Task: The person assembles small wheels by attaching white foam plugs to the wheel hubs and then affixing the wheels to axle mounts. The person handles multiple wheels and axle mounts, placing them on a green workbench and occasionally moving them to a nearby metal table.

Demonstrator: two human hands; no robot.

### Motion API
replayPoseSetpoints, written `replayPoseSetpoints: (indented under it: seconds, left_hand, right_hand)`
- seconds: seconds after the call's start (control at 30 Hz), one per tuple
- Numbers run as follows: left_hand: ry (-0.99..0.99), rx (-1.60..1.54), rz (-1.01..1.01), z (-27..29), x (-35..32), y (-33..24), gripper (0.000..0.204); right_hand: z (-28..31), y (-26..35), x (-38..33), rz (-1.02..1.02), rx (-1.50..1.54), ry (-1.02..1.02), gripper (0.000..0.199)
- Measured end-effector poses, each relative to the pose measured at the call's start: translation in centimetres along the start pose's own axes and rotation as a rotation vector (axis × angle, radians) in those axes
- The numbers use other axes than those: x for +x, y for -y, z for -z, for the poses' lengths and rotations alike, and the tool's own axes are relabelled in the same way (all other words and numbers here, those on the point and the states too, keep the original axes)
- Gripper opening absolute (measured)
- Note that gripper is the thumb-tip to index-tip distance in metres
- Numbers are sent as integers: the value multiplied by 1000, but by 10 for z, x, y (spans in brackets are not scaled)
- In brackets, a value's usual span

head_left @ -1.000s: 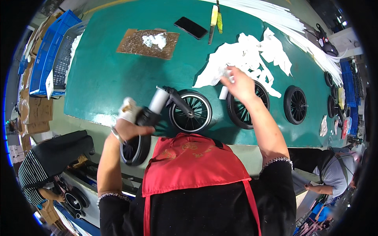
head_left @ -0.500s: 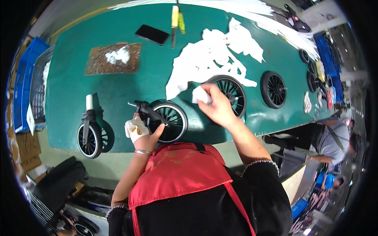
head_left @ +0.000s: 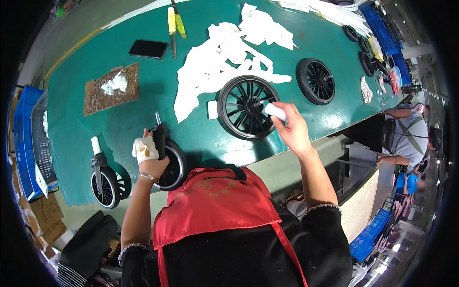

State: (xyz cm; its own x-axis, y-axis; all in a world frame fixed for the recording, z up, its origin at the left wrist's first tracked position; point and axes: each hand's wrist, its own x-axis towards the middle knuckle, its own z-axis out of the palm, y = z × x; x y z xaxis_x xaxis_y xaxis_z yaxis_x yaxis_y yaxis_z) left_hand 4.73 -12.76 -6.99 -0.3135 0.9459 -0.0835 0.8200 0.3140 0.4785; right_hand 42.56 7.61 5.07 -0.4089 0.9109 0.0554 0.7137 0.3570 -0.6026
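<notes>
My left hand [head_left: 152, 157], partly wrapped in white, is closed round the dark fork [head_left: 161, 136] of a small stroller wheel [head_left: 176, 165]. A metal pin sticks up from the fork's top. My right hand [head_left: 292, 126] pinches a short white cylinder [head_left: 276, 112] beside the hub of a large black spoked wheel [head_left: 233, 112] lying on the table. Whether the cylinder touches the hub's axle pin, I cannot tell. Another white cylinder [head_left: 212, 109] rests just left of that wheel. At the left edge stands another fork wheel [head_left: 103, 186], its stem topped with a white sleeve [head_left: 96, 145].
White cloth-like sheets [head_left: 205, 67] spread behind the large wheel. Another black wheel [head_left: 315, 81] lies to the right. Farther back are a phone [head_left: 148, 49], a yellow-handled tool [head_left: 171, 21] and a brown board [head_left: 107, 93] with white bits. A person [head_left: 406, 136] stands at right.
My right hand has moved right, from beside the large wheel to its hub, with a white cylinder between its fingers. My left hand has turned the fork so its pin points away from me.
</notes>
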Motion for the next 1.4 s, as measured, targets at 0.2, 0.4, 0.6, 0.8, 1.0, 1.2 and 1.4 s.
replayPoseSetpoints:
  seconds: [0.2, 0.4, 0.6, 0.8, 1.0, 1.2, 1.4]
  left_hand:
    - [-147, -101, 215, -6, 1, -2, 90]
    - [102, 180, 472, -11, 16, -39, 112]
    - [252, 332, 551, 5, 39, -47, 101]
    - [247, 297, 552, 4, 38, -38, 107]
    - [123, 333, 460, -3, 34, -34, 103]
    - [127, 254, 410, 5, 35, -29, 94]
    - [157, -784, 304, 59, 2, -10, 74]
  right_hand:
    - [9, 3, 16, 5, -30, 21, 32]
    - [10, 7, 20, 9, -54, 72, 30]
    - [3, 4, 33, 145, -222, 117, 33]
    - [-2, 7, 45, 298, -340, 160, 30]
    - [-15, -6, 62, 370, -446, 304, 23]
    - [-40, -16, 76, 116, -501, 490, 37]
    - [8, -23, 68, -131, -95, 353, 81]
